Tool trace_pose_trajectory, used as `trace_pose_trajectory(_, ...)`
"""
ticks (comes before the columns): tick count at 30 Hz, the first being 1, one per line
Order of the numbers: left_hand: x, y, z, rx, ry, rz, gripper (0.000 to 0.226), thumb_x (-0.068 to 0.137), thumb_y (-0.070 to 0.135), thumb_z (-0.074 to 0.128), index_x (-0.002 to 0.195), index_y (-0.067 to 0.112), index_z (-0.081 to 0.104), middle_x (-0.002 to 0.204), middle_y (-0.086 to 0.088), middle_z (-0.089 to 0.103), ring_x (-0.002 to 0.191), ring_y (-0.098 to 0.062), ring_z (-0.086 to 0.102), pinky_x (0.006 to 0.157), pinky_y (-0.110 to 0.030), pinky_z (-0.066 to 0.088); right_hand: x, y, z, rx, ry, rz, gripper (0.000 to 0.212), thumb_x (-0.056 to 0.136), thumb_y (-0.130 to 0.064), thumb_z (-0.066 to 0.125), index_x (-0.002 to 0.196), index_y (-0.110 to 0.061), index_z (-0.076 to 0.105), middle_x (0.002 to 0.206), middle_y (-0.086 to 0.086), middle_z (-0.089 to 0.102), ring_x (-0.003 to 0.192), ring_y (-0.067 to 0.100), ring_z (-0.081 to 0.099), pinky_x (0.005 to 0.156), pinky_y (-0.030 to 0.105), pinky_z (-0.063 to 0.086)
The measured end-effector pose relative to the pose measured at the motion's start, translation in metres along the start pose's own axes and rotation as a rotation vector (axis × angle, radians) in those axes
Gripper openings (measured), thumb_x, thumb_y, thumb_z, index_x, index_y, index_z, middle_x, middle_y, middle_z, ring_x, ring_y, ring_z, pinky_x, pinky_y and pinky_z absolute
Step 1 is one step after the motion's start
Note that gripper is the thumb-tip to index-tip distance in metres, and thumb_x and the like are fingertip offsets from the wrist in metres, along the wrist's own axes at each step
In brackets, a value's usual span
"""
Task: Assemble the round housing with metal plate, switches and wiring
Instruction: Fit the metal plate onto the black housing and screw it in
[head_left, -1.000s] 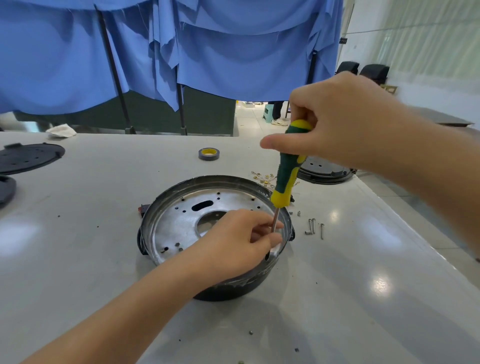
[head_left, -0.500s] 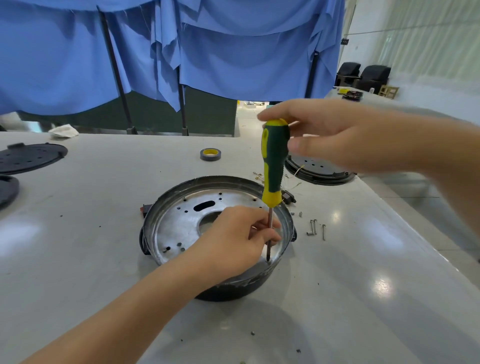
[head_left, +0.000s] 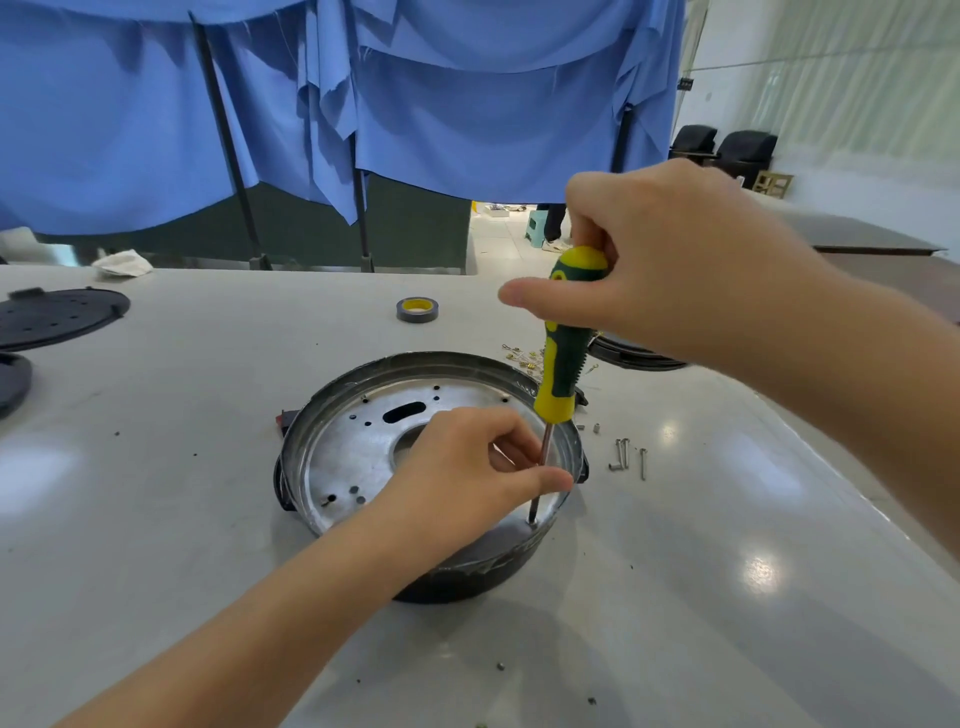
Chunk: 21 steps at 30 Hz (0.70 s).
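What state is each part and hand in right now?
Right hand: grips screwdriver handle.
Screwdriver: near upright, tip at plate's near right edge.
Left hand: pinches the shaft.
Metal plate: seated inside round housing.
Loose screws: lying on table.
Tape roll: flat, untouched.

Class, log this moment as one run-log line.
step: driving screw | right hand: grips screwdriver | left hand: pinches shaft | tip: on plate near rim, in housing
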<state>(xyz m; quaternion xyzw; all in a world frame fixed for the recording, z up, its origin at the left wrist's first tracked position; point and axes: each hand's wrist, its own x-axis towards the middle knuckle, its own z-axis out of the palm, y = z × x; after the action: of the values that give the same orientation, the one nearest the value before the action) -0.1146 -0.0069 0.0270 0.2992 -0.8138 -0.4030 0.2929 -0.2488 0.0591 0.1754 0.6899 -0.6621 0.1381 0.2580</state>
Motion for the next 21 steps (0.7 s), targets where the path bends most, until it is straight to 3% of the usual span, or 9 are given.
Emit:
trace_pose_trajectory(3,-0.001,0.002,0.002,0.054,-0.002,0.012,0.017,0.075,0.032,0.082,0.067,0.030,0.067,0.068,0.014,0.070,0.063,-0.003,0.066,0.066,-0.020,0.056,-0.002,-0.006,-0.001,-0.144,0.073,0.016,0.069,0.073,-0.083,0.028,0.062,-0.016,0.037,0.051,-0.001,0.040,0.046,0.016,0.037,0.047,0.028,0.029)
trace_pose_trajectory(5,-0.001,0.004,0.002,0.091,-0.019,0.035,0.014,0.080,0.028,0.078,0.070,0.027,0.069,0.070,0.010,0.070,0.067,-0.005,0.067,0.072,-0.025,0.057,-0.003,-0.006,0.001,-0.098,0.060,0.006,0.068,0.078,-0.080,0.024,0.066,-0.016,0.043,0.055,0.000,0.045,0.049,0.017,0.043,0.048,0.029,0.035)
trace_pose_trajectory(8,0.000,0.006,0.001,0.119,-0.048,0.035,0.008,0.086,0.025,0.073,0.078,0.027,0.073,0.075,0.009,0.072,0.073,-0.006,0.069,0.079,-0.030,0.057,-0.005,0.001,-0.001,0.376,-0.236,0.061,0.048,0.087,-0.065,0.031,0.101,-0.028,0.058,0.076,-0.018,0.061,0.069,0.005,0.058,0.064,0.031,0.049)
trace_pose_trajectory(10,0.001,0.006,0.000,0.111,-0.055,0.006,0.006,0.087,0.025,0.071,0.083,0.025,0.074,0.077,0.008,0.073,0.075,-0.008,0.070,0.082,-0.033,0.057,-0.006,0.006,-0.004,0.600,-0.405,0.088,0.032,0.094,-0.045,0.041,0.124,-0.040,0.051,0.084,-0.030,0.062,0.076,0.003,0.063,0.072,0.032,0.052)
trace_pose_trajectory(12,0.001,0.006,0.000,0.112,-0.066,0.003,0.007,0.088,0.025,0.070,0.082,0.027,0.074,0.077,0.010,0.073,0.075,-0.007,0.069,0.082,-0.033,0.057,-0.005,0.013,-0.006,0.609,-0.405,0.040,0.034,0.097,-0.028,0.046,0.130,-0.038,0.051,0.105,-0.017,0.066,0.098,0.014,0.065,0.091,0.040,0.051)
trace_pose_trajectory(13,0.000,0.005,0.000,0.115,-0.071,0.006,0.009,0.089,0.025,0.069,0.082,0.028,0.073,0.077,0.012,0.072,0.075,-0.005,0.069,0.081,-0.031,0.057,-0.004,0.014,-0.008,0.589,-0.383,0.020,0.033,0.097,-0.025,0.050,0.127,-0.035,0.055,0.108,-0.014,0.066,0.101,0.011,0.064,0.095,0.038,0.050)
trace_pose_trajectory(16,-0.002,0.002,0.002,0.109,-0.076,0.011,0.008,0.090,0.025,0.068,0.086,0.028,0.074,0.077,0.019,0.070,0.075,0.000,0.068,0.079,-0.024,0.056,-0.001,0.015,-0.014,0.512,-0.298,0.005,0.028,0.084,-0.044,0.059,0.108,-0.032,0.065,0.092,-0.018,0.067,0.082,-0.001,0.065,0.084,0.029,0.054)
trace_pose_trajectory(18,-0.003,0.000,0.005,0.085,-0.065,0.011,0.009,0.091,0.024,0.066,0.094,0.027,0.074,0.079,0.021,0.071,0.078,0.001,0.068,0.081,-0.021,0.055,0.000,0.012,-0.012,0.377,-0.229,0.004,0.036,0.075,-0.061,0.053,0.093,-0.031,0.063,0.078,-0.014,0.065,0.070,0.003,0.062,0.070,0.025,0.053)
trace_pose_trajectory(21,-0.006,-0.001,0.008,0.055,-0.064,0.018,0.015,0.094,0.021,0.063,0.105,0.024,0.072,0.081,0.024,0.070,0.082,0.006,0.067,0.084,-0.016,0.054,0.003,0.004,-0.004,0.190,-0.132,-0.020,0.042,0.076,-0.068,0.046,0.075,-0.025,0.051,0.060,-0.007,0.052,0.052,0.007,0.048,0.050,0.022,0.034)
